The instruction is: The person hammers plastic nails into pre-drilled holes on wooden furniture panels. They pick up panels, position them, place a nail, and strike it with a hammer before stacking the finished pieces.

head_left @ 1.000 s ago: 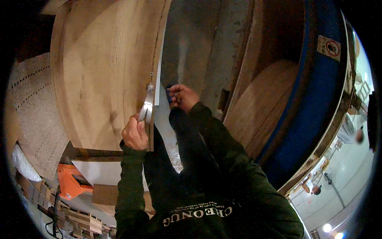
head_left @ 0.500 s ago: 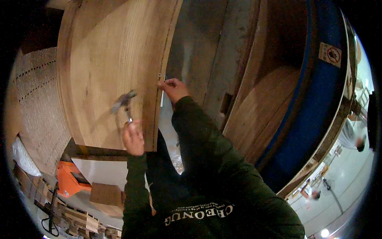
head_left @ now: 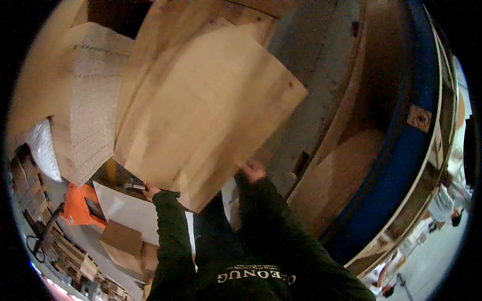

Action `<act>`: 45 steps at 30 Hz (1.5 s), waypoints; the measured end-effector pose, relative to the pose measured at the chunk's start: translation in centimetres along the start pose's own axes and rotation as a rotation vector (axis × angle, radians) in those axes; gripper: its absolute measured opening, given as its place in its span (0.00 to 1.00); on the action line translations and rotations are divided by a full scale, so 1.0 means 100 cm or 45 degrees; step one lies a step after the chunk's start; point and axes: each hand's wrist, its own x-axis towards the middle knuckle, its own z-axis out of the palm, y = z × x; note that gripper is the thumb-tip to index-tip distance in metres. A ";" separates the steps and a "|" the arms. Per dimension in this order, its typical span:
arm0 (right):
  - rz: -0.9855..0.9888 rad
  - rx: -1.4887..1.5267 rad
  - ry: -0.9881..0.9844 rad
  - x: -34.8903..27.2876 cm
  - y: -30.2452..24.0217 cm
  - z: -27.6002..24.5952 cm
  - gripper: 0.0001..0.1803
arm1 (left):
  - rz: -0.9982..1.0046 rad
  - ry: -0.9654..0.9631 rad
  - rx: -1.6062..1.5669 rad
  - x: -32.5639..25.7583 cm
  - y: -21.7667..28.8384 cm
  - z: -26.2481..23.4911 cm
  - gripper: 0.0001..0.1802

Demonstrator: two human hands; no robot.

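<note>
A large light-brown wooden panel [head_left: 211, 105], smeared by motion, lies at a slant in front of me, over another wooden surface [head_left: 168, 25]. At its near left corner is my left hand [head_left: 151, 191], closed around a hammer [head_left: 133, 185] that sticks out to the left, partly in shadow. The fingers of that hand also meet the panel's near edge. My right hand [head_left: 252, 171] is at the panel's right edge, its blurred fingers closed on it. What lies under the panel is mostly hidden.
To the right runs a grey ledge [head_left: 306, 85], then a blue curved frame [head_left: 391, 165]. On the left are wrapped board material [head_left: 98, 100], a plastic-wrapped bundle [head_left: 44, 150], an orange pallet jack [head_left: 78, 203] and cardboard boxes [head_left: 122, 246]. People [head_left: 444, 203] are far right.
The panel has turned clockwise and shifted, now at a slant. My left hand has lowered the hammer to the near edge; my right hand has moved nearer and to the right.
</note>
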 end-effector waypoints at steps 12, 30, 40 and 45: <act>0.096 0.151 0.072 -0.007 -0.004 -0.048 0.25 | 0.165 -0.027 -0.829 -0.013 -0.067 -0.105 0.23; -0.895 0.372 -0.546 -0.149 -0.182 0.032 0.10 | 0.583 0.289 -1.416 -0.006 0.087 -0.414 0.19; -0.986 0.353 -0.690 -0.192 -0.536 0.278 0.14 | 0.915 -0.094 -1.282 0.123 0.274 -0.487 0.15; -1.307 0.125 -0.147 -0.096 -0.593 0.295 0.17 | 0.598 -0.398 -1.445 0.099 0.353 -0.441 0.12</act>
